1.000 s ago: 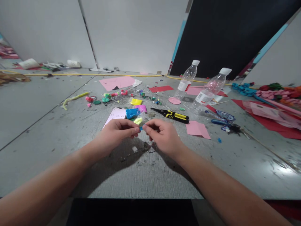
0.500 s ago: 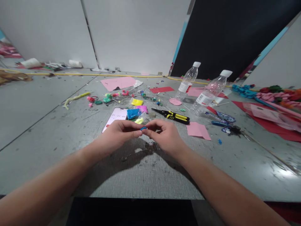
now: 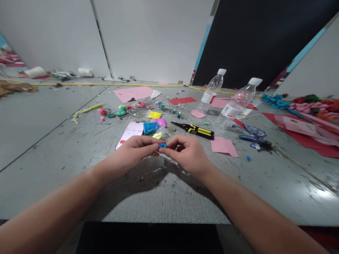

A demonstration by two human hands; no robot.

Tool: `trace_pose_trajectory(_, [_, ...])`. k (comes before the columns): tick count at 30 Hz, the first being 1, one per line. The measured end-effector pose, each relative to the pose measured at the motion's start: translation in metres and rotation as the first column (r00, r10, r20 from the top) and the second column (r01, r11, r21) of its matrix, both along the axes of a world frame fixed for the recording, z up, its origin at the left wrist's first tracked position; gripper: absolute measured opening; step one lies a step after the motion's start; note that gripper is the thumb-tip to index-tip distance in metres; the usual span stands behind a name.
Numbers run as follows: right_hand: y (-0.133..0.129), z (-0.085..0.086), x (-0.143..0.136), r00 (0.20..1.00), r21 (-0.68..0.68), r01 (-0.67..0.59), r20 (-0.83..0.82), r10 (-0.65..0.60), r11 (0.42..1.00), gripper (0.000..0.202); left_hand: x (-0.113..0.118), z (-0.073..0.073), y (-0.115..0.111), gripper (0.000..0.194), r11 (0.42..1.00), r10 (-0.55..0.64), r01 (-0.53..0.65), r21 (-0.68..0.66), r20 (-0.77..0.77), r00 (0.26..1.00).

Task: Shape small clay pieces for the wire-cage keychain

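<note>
A small blue clay piece [image 3: 162,145] is pinched between the fingertips of both hands, above the grey table [image 3: 159,197]. My left hand [image 3: 135,150] grips it from the left with thumb and index finger. From the right, my right hand [image 3: 186,151] closes its thumb and fingers on the same piece. Just beyond the hands lie a blue packet [image 3: 150,128], a pink packet [image 3: 160,122] and a yellow packet [image 3: 154,115]. The phone [image 3: 131,131] showing a timer is partly behind my left hand.
Black and yellow pliers [image 3: 194,130] and a pink paper square [image 3: 224,146] lie right of the hands. Two clear bottles [image 3: 212,90] [image 3: 237,102] stand farther back. Coloured clay pieces [image 3: 122,110] are beyond the phone. A yellow cable [image 3: 127,84] crosses the back.
The fingertips have shifted slightly around the blue piece, and more of it shows now. Both hands still hold it in nearly the same place.
</note>
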State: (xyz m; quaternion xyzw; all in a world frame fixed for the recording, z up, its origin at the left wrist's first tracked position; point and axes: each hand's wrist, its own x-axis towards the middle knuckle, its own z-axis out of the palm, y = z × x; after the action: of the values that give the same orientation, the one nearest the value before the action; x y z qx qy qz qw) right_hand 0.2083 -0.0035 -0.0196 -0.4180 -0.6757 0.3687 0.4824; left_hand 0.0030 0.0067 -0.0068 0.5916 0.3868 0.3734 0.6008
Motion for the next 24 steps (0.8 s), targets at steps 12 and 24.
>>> trace_pose_trajectory(12, [-0.001,0.003,0.002,0.997,0.086,-0.050,0.064,0.044,0.995,0.023,-0.001,0.001,0.003,0.015,0.998,0.043,-0.043,0.044,-0.006,0.999])
trace_pose_trajectory(24, [-0.005,0.004,0.001,0.995,-0.067,-0.084,0.039,0.086,0.994,0.036,0.002,0.003,0.003,0.026,0.994,0.105,-0.105,0.015,-0.008,0.994])
